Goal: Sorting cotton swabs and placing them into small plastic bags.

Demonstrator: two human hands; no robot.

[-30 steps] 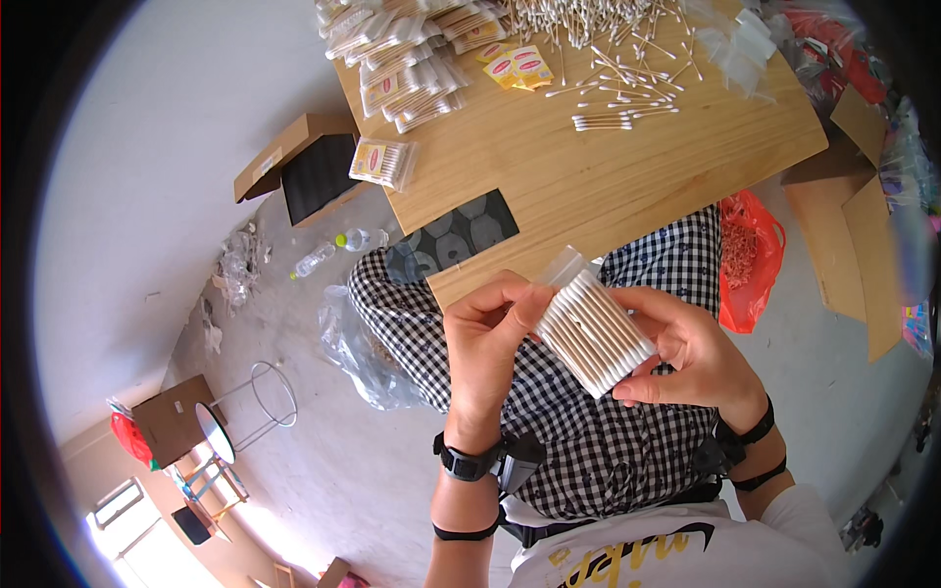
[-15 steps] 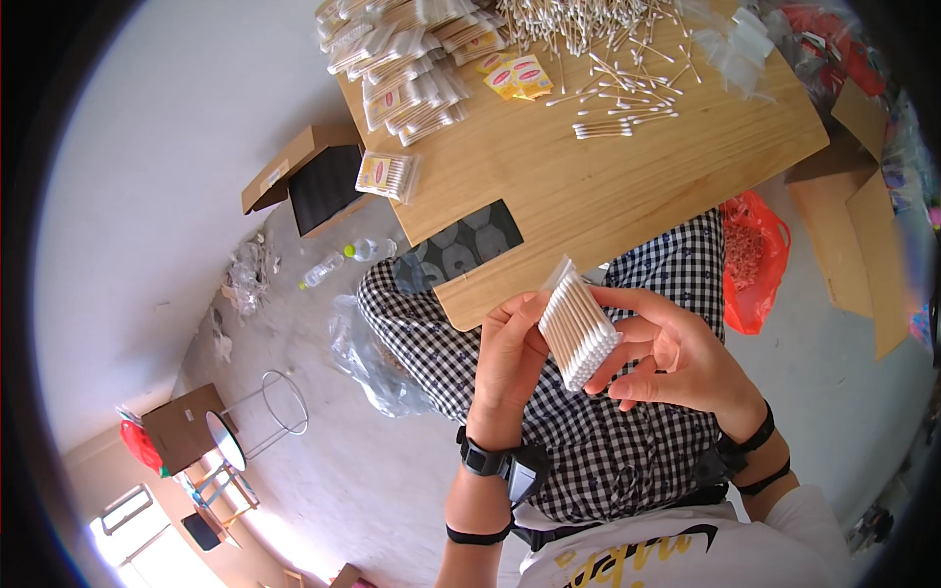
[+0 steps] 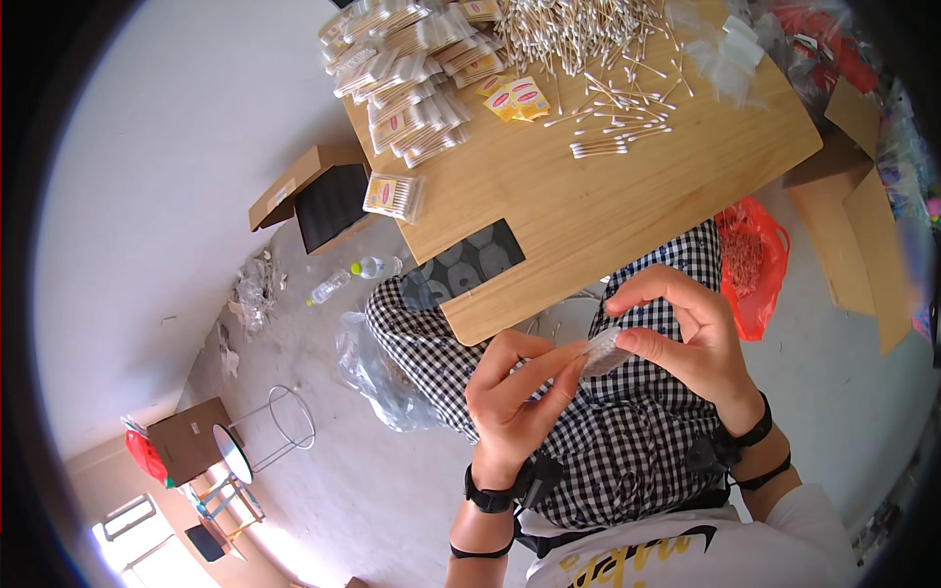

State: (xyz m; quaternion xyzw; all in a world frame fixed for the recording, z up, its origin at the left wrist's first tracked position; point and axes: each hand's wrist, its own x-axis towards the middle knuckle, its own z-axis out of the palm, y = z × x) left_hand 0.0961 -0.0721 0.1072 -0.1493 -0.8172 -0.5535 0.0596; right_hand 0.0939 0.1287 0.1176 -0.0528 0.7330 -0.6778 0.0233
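Above my lap, my left hand (image 3: pixel 520 397) pinches a clear bag of cotton swabs (image 3: pixel 604 355) between thumb and fingers. The bag is now turned nearly edge-on, so most of the swabs inside are hidden. My right hand (image 3: pixel 691 338) is at the bag's other end, its thumb tip close against it; whether they touch I cannot tell. Its fingers are spread and curved away from the thumb. On the wooden table (image 3: pixel 627 206) ahead, a filled swab bag (image 3: pixel 394 196) lies by the left edge. Farther back are a pile of loose cotton swabs (image 3: pixel 588 34) and yellow cards (image 3: pixel 518 99).
Stacked swab bags (image 3: pixel 397 83) cover the table's far left, and clear empty bags (image 3: pixel 730 54) its far right. A dark-bottomed cutout (image 3: pixel 466 263) notches the near edge. A red plastic bag (image 3: pixel 753 269) and an open cardboard box (image 3: pixel 853 235) stand right; plastic bottles (image 3: pixel 328 286) lie left.
The swab bag has been tipped from showing its broad face to nearly edge-on. My right hand's fingers have come off the bag and lifted, and my left hand has turned with it.
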